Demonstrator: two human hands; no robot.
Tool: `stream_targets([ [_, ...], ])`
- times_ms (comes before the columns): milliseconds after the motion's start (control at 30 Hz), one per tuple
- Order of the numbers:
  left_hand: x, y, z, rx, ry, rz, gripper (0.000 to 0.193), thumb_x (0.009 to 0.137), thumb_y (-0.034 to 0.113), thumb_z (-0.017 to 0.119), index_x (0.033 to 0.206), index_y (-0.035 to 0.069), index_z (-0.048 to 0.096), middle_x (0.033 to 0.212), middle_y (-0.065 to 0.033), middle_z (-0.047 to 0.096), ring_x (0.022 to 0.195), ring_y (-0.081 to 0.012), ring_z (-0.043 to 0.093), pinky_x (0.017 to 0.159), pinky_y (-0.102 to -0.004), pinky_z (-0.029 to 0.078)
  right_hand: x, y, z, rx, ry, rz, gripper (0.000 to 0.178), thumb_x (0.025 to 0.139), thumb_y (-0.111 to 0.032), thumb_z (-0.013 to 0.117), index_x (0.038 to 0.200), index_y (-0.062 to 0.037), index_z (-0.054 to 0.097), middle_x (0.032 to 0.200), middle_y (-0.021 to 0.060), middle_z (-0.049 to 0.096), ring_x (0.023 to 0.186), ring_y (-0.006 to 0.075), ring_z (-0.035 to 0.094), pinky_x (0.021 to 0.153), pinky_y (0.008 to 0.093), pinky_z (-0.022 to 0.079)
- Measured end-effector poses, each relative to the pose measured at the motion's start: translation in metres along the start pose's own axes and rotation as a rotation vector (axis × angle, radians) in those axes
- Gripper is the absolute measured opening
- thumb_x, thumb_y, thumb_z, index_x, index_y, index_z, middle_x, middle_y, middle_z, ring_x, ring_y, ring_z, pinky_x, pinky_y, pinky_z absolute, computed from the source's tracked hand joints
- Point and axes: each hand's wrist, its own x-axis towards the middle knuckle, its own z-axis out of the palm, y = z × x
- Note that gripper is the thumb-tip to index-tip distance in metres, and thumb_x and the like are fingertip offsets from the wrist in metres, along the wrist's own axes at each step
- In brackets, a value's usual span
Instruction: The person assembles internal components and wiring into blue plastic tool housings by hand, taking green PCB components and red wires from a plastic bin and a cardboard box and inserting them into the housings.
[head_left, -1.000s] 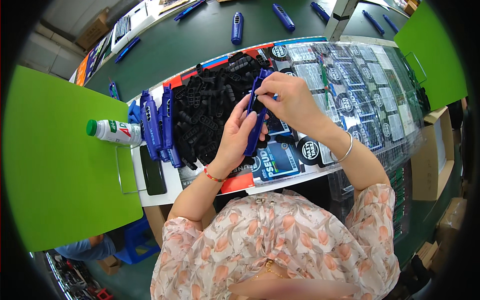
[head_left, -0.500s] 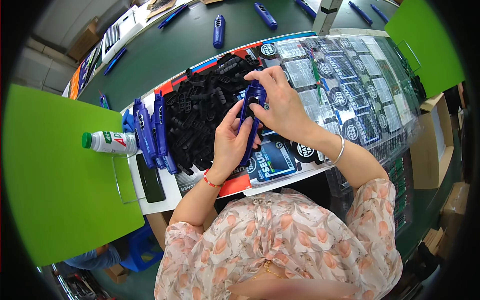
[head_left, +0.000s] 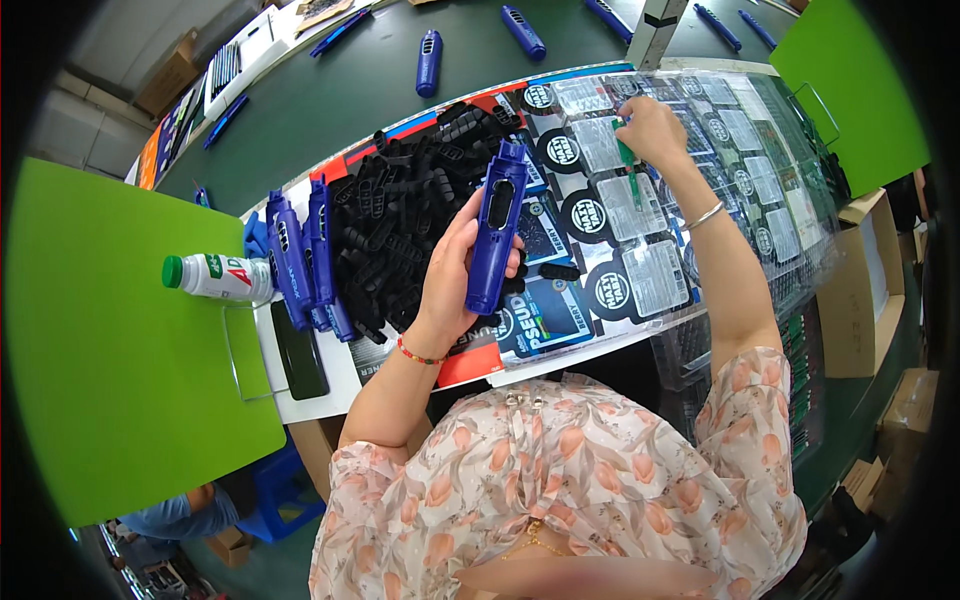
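Observation:
My left hand [head_left: 452,275] is closed round a blue plastic housing [head_left: 497,230], held tilted over the near side of the worktop. A dark elongated opening shows in its upper half, its edge facing up. To the right, my right hand [head_left: 655,132] has its fingertips pinched on a narrow green strip [head_left: 631,172], perhaps a slim circuit board, lying over the printed sheets. A heap of small black plastic parts [head_left: 400,220] lies just left of the housing. One loose black part [head_left: 558,272] rests to the housing's right.
Several blue housings [head_left: 290,262] lie at the left by a white bottle [head_left: 218,277] with a green cap and a dark phone [head_left: 300,350]. Green panels [head_left: 120,350] flank the worktop. More blue units [head_left: 428,63] lie on the far table. Clear plastic trays [head_left: 770,200] cover the right side.
My right hand has left the housing and moved right and away to the green strip. My left hand still holds the housing, now showing its opening uncovered.

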Motion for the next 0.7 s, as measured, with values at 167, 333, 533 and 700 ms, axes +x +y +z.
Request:
stream_targets([
  [167,0.001,-0.001,-0.004,-0.117,-0.019,0.034,0.052,0.104,0.022,0.036,0.153,0.012,0.024,0.102,-0.0158,0.061,0.081,-0.0168,0.062,0.073,-0.0292,0.055,-0.021,-0.023,-0.044,0.421,0.181,-0.243,0.033,0.082,-0.016,0.069,0.115,-0.0104,0.068,0.092,0.0087,0.072,0.083,0.0228,0.07,0.07,0.035,0.055],
  [333,0.0,0.0,-0.006,-0.109,-0.01,0.049,0.05,0.106,0.025,0.035,0.154,0.015,0.023,0.11,-0.0153,0.059,0.089,-0.0196,0.06,0.075,-0.0323,0.054,-0.089,-0.082,-0.076,1.203,-0.054,-0.268,0.034,0.085,-0.013,0.072,0.117,-0.0025,0.065,0.086,0.0047,0.07,0.075,0.009,0.067,0.057,0.0205,0.05],
  [533,0.0,-0.001,-0.001,-0.104,-0.011,0.06,0.049,0.106,0.023,0.035,0.153,0.016,0.024,0.116,-0.0109,0.06,0.088,-0.0176,0.061,0.073,-0.0312,0.056,-0.123,-0.102,-0.057,1.317,-0.262,-0.334,0.029,0.089,-0.008,0.067,0.118,-0.0007,0.062,0.087,0.0051,0.07,0.077,0.0073,0.067,0.057,0.0176,0.049],
  [700,-0.001,-0.002,-0.003,-0.14,-0.067,0.075,0.049,0.106,0.022,0.035,0.153,0.015,0.024,0.118,-0.0091,0.06,0.086,-0.0153,0.061,0.071,-0.0301,0.055,-0.127,-0.105,-0.044,1.319,-0.273,-0.338,0.027,0.09,-0.007,0.066,0.116,-0.0012,0.063,0.086,0.0037,0.069,0.077,0.0063,0.067,0.056,0.0161,0.048],
])
